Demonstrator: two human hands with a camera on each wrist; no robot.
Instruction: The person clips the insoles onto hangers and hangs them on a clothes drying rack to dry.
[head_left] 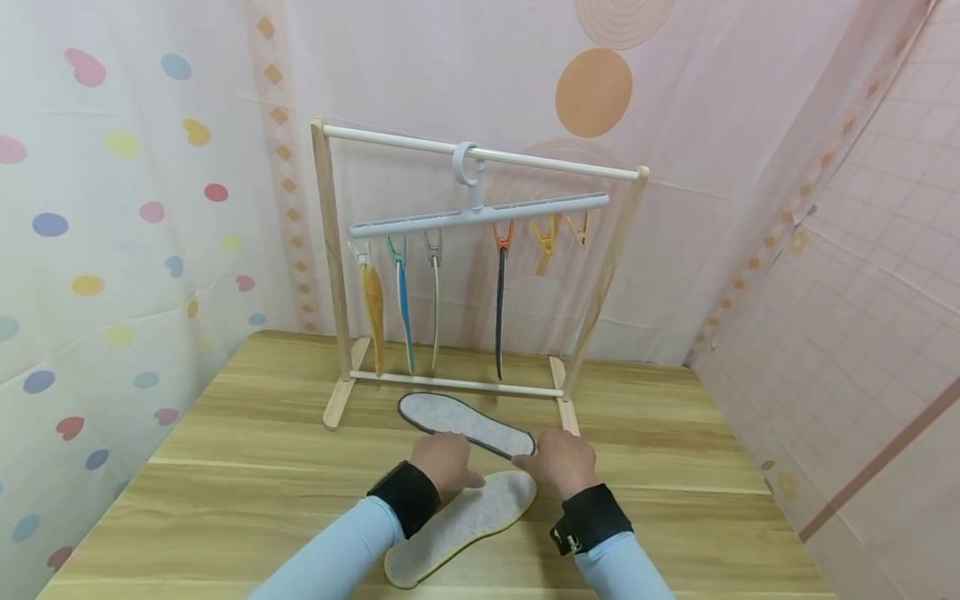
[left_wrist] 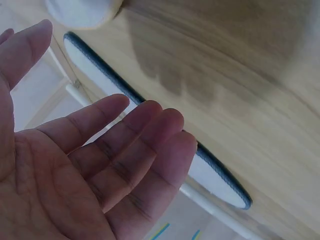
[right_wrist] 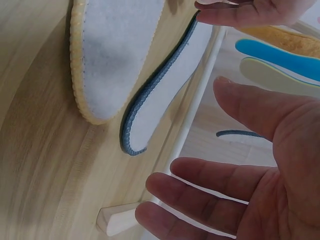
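A grey insole with a dark edge [head_left: 450, 414] lies on the table at the foot of a drying rack. Nearer me rests a second grey insole with a yellow edge [head_left: 476, 518]. My left hand [head_left: 444, 463] hovers between the two insoles, its fingers loosely extended and holding nothing in the left wrist view. At the right ends of both insoles is my right hand [head_left: 564, 461]. The right wrist view shows its thumb and fingers spread apart, with nothing in them and a gap to the dark-edged insole [right_wrist: 155, 100].
A wooden rack [head_left: 330, 250] carries a tilted pale blue hanger [head_left: 420, 223] on its top bar. From its clips hang a tan insole [head_left: 373, 317], a blue one [head_left: 405, 312], a pale one [head_left: 436, 317] and a dark one [head_left: 500, 312]. Patterned curtains surround the wooden table [head_left: 247, 467].
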